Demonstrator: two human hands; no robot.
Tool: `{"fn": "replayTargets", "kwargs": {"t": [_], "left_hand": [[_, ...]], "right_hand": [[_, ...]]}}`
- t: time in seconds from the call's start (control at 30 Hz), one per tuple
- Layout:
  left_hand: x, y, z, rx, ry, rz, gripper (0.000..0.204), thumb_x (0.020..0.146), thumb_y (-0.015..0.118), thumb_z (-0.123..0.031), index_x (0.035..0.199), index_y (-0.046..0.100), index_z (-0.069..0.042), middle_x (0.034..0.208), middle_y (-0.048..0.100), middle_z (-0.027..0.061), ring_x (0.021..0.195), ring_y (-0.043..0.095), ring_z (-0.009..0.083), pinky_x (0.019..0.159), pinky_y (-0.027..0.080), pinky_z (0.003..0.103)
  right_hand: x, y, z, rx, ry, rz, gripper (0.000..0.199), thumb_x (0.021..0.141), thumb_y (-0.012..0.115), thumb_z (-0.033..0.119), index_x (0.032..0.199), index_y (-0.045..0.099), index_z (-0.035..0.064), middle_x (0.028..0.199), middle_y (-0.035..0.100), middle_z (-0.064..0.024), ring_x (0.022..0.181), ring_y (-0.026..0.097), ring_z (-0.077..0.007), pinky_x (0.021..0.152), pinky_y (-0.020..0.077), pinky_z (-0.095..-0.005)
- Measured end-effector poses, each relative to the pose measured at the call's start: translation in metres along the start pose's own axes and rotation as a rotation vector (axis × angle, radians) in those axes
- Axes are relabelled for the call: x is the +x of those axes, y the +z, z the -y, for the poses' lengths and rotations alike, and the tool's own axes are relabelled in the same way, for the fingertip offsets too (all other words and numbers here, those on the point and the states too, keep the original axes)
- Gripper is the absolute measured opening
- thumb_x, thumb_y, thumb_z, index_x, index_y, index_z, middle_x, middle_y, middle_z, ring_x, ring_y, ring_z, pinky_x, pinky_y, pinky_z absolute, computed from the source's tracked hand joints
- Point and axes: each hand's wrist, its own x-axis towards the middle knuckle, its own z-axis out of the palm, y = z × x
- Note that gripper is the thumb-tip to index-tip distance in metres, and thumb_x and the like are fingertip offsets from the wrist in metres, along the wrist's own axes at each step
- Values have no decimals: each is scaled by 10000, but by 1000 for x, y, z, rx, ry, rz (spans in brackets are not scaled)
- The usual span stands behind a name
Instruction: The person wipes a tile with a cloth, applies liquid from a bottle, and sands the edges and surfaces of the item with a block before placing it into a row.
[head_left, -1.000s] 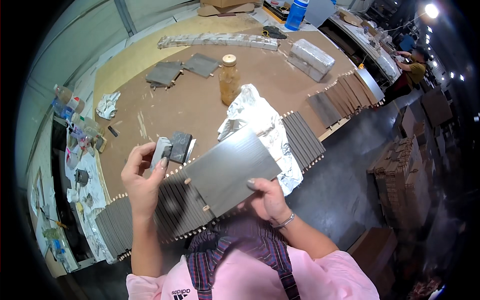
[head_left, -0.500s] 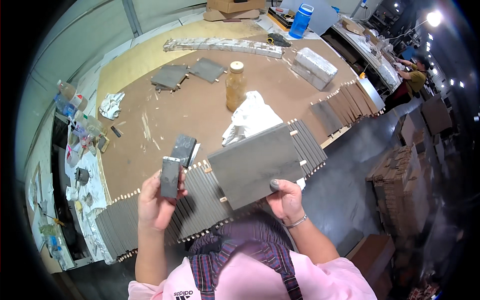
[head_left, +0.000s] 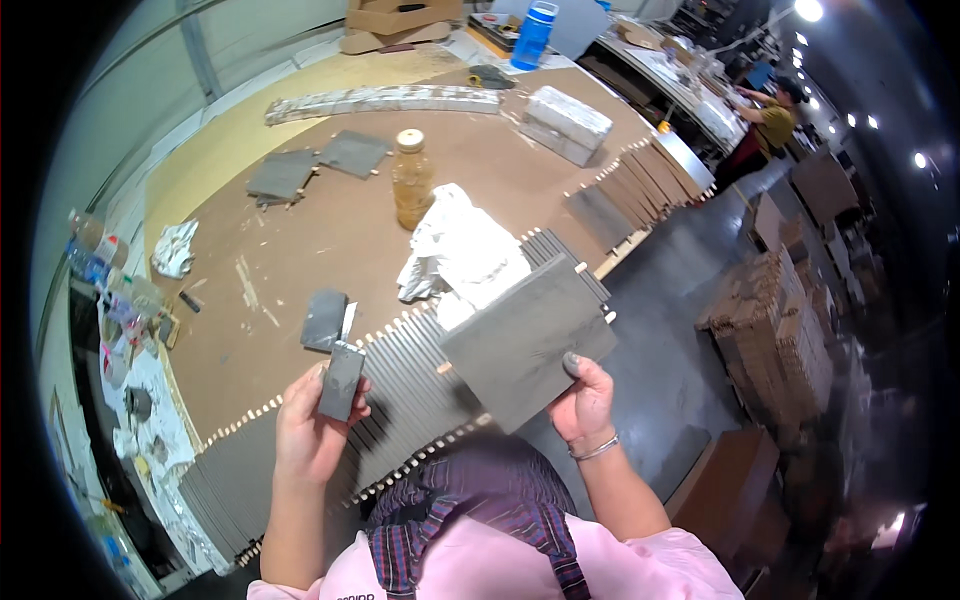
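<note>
While a second ago the left hand [head_left: 312, 432] lay lower by the row of upright plates [head_left: 420, 390], it has now lifted, closed around a small grey block [head_left: 341, 381]. Right hand [head_left: 583, 403] grips the large grey plate [head_left: 528, 340] by its lower edge. Beyond both hands on the table [head_left: 330, 225]: amber bottle [head_left: 412, 179], crumpled white wrap [head_left: 462, 251], silver-wrapped bundle [head_left: 567, 122].

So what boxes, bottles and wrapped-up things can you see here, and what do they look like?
Amber bottle: mid-table, upright, pale cap.
Blue bottle: far end, tall, with a white cap.
Cardboard boxes: far edge, flat and brown.
Wrapped block: far right of the table, silvery white.
Long wrapped bundle: far side, thin, pale.
Small bottles: left shelf, clear, coloured labels too small to make out.
Stacked cartons: floor on the right, brown.
</note>
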Motion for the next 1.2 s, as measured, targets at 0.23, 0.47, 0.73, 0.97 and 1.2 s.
{"fn": "replayTargets", "kwargs": {"t": [0.23, 0.47, 0.73, 0.97, 1.2], "left_hand": [[12, 16, 17, 340, 86, -34, 298, 956, 511, -188, 1071, 620, 65, 852, 659, 99, 685, 625, 164, 647, 520, 283], [23, 21, 51, 976, 258, -289, 189, 941, 542, -107, 898, 635, 52, 768, 613, 32, 751, 536, 87, 694, 438, 252], [8, 48, 51, 1493, 184, -718, 184, 922, 543, -109, 892, 637, 46, 756, 612, 72, 712, 545, 153, 671, 435, 299], [97, 179, 80, 1798, 548, -460, 296, 764, 710, -118, 1034, 666, -4, 1118, 645, 162, 1108, 573, 324, 916, 465, 388], [155, 130, 94, 1668, 537, -365, 228, 704, 717, -56, 928, 683, -26, 798, 571, 120, 784, 558, 300, 719, 471, 381]], "right_hand": [[13, -61, 75, 235, -34, 56, 398, 904, 477, 221, 1221, 556, -7, 1219, 614, -178, 1095, 606, -345, 974, 475, -493], [93, -108, 105, 201, 119, -28, 386, 900, 518, 207, 1225, 562, 2, 1202, 625, -166, 1071, 616, -320, 958, 486, -455], [182, -127, 154, 240, 383, 152, 399, 915, 505, 220, 1248, 555, 5, 1228, 621, -164, 1114, 606, -335, 982, 469, -489], [205, -115, 166, 181, 395, 200, 419, 929, 494, 175, 1308, 490, -1, 1277, 582, -153, 1136, 589, -315, 986, 472, -473], [204, -90, 164, -1, 241, 256, 398, 925, 509, 90, 1312, 480, 1, 1247, 591, -139, 1106, 607, -286, 951, 506, -436]]}}
